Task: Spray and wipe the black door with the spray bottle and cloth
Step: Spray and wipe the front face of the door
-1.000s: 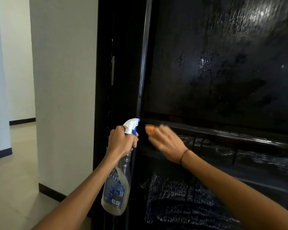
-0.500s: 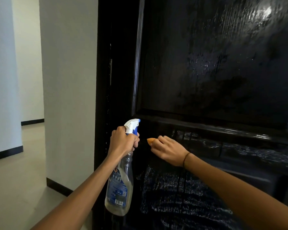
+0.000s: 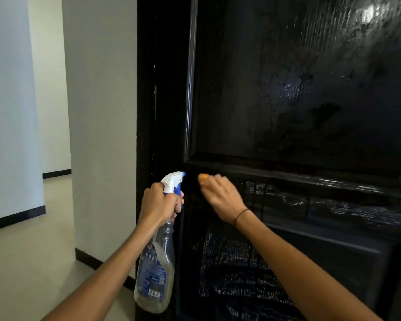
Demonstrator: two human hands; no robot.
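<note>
The black door [image 3: 299,100] fills the right of the view, glossy with wet streaks on its panels. My left hand [image 3: 159,205] grips the neck of a clear spray bottle [image 3: 154,274] with a white and blue trigger head, nozzle pointing at the door's left edge. My right hand [image 3: 221,198] holds an orange cloth [image 3: 203,177] against the door's middle rail, just below the upper panel; only a small corner of the cloth shows past my fingers. The two hands are close together, a short gap between nozzle and cloth.
The black door frame [image 3: 148,89] stands left of the door. A white wall corner [image 3: 97,112] juts out beside it, with a dark skirting board [image 3: 88,258] at its foot. A light tiled floor [image 3: 21,262] runs into a corridor on the left.
My right hand with the cloth has slid slightly along the middle rail near the door's left edge. The left hand and bottle stay about where they were; the view shifted a little.
</note>
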